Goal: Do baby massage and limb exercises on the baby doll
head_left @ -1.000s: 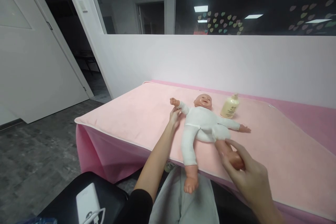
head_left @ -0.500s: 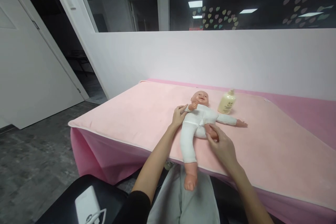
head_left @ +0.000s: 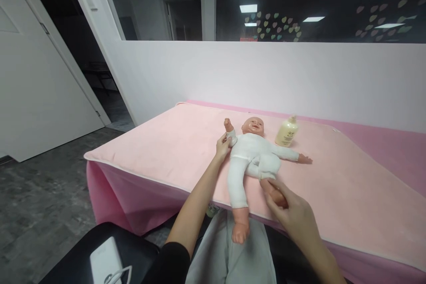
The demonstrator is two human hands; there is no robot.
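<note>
A baby doll (head_left: 252, 150) with a white cloth body lies on its back on the pink blanket (head_left: 166, 142), its head toward the wall. My left hand (head_left: 223, 146) is closed around the doll's arm on the left, whose small fist points up. With my right hand (head_left: 289, 206) I grip the doll's foot on the right, fingers wrapped round it, that leg bent at the knee. The other leg hangs past the blanket's front edge, over my lap. A pale yellow pump bottle (head_left: 286, 132) stands just beyond the doll's outstretched arm.
A white wall (head_left: 233, 75) with a dark window above rises behind the table. At lower left, a white power bank (head_left: 105, 261) with a cable lies on a black seat (head_left: 133, 250). A white door (head_left: 43, 84) stands at the far left.
My left hand has brought the doll's arm outward, away from its chest. My right hand has drawn the foot down toward me, so the bent leg is partly straightened.
</note>
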